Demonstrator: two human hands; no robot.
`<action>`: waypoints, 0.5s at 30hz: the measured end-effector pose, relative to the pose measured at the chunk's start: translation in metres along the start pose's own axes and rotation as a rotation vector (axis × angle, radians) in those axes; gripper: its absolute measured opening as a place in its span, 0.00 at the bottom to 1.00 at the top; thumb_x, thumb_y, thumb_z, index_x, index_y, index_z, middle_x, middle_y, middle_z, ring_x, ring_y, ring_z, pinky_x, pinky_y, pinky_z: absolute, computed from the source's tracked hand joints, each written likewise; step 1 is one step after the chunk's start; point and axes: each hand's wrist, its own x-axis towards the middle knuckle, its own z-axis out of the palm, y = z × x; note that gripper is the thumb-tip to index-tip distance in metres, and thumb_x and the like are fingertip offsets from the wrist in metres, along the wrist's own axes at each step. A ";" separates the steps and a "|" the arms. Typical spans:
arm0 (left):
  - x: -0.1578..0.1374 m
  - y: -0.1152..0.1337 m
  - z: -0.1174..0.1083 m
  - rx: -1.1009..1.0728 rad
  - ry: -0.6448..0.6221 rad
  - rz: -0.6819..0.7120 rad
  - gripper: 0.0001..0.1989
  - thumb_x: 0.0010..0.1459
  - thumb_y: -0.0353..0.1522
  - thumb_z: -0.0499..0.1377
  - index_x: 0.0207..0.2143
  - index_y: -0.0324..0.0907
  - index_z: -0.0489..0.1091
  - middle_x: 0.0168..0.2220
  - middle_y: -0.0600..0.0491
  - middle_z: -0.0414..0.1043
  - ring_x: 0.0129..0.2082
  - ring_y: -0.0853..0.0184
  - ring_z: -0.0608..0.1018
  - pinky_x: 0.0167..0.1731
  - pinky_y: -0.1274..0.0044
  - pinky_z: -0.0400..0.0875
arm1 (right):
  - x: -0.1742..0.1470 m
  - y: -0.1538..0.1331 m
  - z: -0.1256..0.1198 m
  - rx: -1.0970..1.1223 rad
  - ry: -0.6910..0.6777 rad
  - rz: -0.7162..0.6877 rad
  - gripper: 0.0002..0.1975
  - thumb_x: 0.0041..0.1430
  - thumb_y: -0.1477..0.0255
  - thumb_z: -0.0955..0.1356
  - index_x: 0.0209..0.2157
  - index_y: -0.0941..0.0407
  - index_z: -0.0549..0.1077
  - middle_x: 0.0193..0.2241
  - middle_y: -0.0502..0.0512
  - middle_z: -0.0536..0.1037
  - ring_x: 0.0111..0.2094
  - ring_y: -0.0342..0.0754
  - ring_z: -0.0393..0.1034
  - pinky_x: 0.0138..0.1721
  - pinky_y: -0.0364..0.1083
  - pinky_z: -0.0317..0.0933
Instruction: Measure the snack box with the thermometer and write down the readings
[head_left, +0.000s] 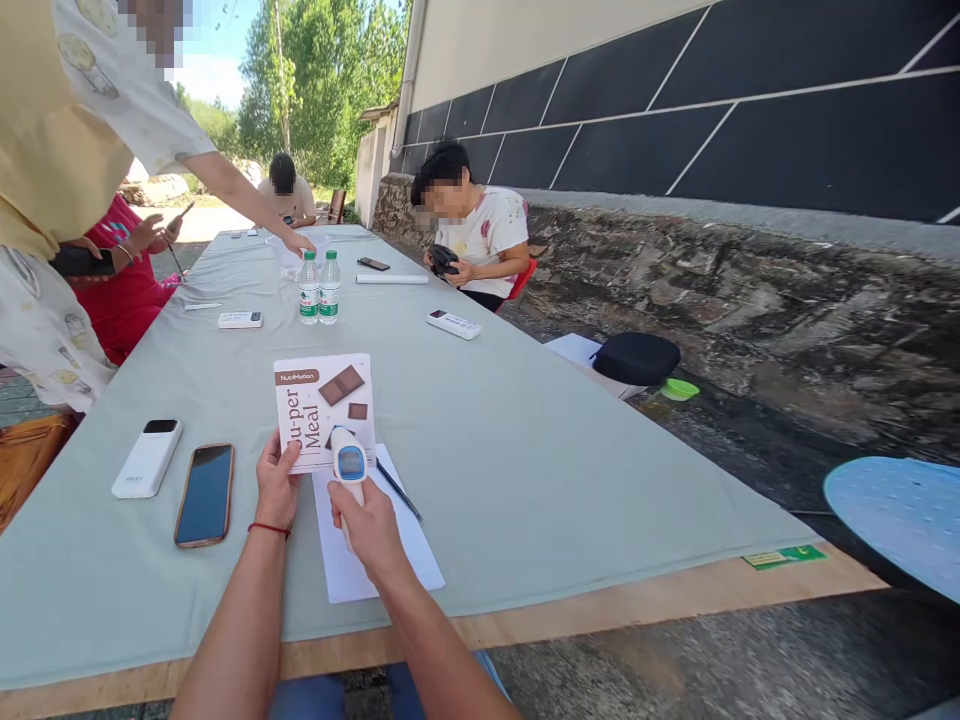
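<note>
My left hand (277, 482) grips the lower left corner of a white and brown NutriMotion meal packet (322, 400), holding it upright with its printed front toward me. In my right hand (369, 520) is a white infrared thermometer (350, 462) with a small blue-framed screen. Its head overlaps the packet's lower right part; whether the two touch, I cannot tell. Below both hands lie white paper sheets (382, 565), and a dark pen (399, 489) rests across their right edge. To the left are a smartphone (205, 495) and a white power bank (148, 458).
Two water bottles (318, 290) stand mid-table before a clear plastic container (285, 262). More power banks (454, 324) lie on the cloth-covered table (570, 500). One person leans in from the left, reaching an arm (240, 195) over it; others sit around. A blue stool (900, 515) is at right.
</note>
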 end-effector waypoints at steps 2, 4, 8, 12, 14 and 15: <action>-0.001 0.001 0.001 0.004 0.001 0.000 0.34 0.42 0.42 0.75 0.51 0.41 0.74 0.47 0.45 0.80 0.43 0.58 0.82 0.44 0.69 0.75 | 0.000 0.001 0.000 -0.002 -0.001 0.002 0.13 0.50 0.58 0.69 0.25 0.53 0.69 0.16 0.46 0.70 0.20 0.46 0.64 0.25 0.45 0.59; -0.001 0.001 0.001 0.007 -0.007 0.002 0.33 0.42 0.42 0.75 0.51 0.41 0.74 0.47 0.45 0.80 0.44 0.58 0.82 0.44 0.69 0.75 | 0.000 0.002 -0.001 -0.011 0.000 0.007 0.13 0.50 0.58 0.69 0.25 0.54 0.69 0.16 0.46 0.70 0.20 0.46 0.65 0.25 0.45 0.59; -0.002 0.002 0.002 -0.001 -0.005 -0.001 0.33 0.41 0.42 0.75 0.50 0.42 0.74 0.47 0.45 0.80 0.42 0.59 0.82 0.42 0.71 0.75 | 0.000 0.004 -0.001 -0.019 -0.007 0.026 0.14 0.51 0.57 0.68 0.28 0.54 0.71 0.16 0.45 0.70 0.20 0.46 0.65 0.26 0.45 0.59; -0.002 0.003 0.003 -0.005 0.006 -0.007 0.33 0.41 0.42 0.76 0.50 0.42 0.75 0.47 0.46 0.80 0.42 0.60 0.81 0.39 0.72 0.75 | 0.001 0.006 -0.002 -0.008 -0.016 0.037 0.14 0.50 0.57 0.68 0.29 0.55 0.73 0.17 0.45 0.70 0.21 0.46 0.65 0.26 0.45 0.60; -0.002 0.002 0.003 -0.004 0.003 -0.008 0.33 0.40 0.42 0.76 0.49 0.42 0.75 0.47 0.46 0.80 0.42 0.60 0.81 0.40 0.72 0.76 | 0.001 0.006 -0.003 0.000 -0.017 0.040 0.14 0.50 0.58 0.68 0.29 0.55 0.73 0.17 0.46 0.70 0.21 0.46 0.65 0.26 0.45 0.60; -0.002 0.002 0.002 -0.002 0.000 -0.007 0.33 0.41 0.42 0.76 0.49 0.42 0.75 0.47 0.46 0.80 0.43 0.59 0.81 0.41 0.71 0.76 | 0.001 0.006 -0.003 0.004 -0.018 0.041 0.14 0.50 0.58 0.69 0.29 0.55 0.73 0.16 0.46 0.70 0.21 0.46 0.65 0.26 0.45 0.60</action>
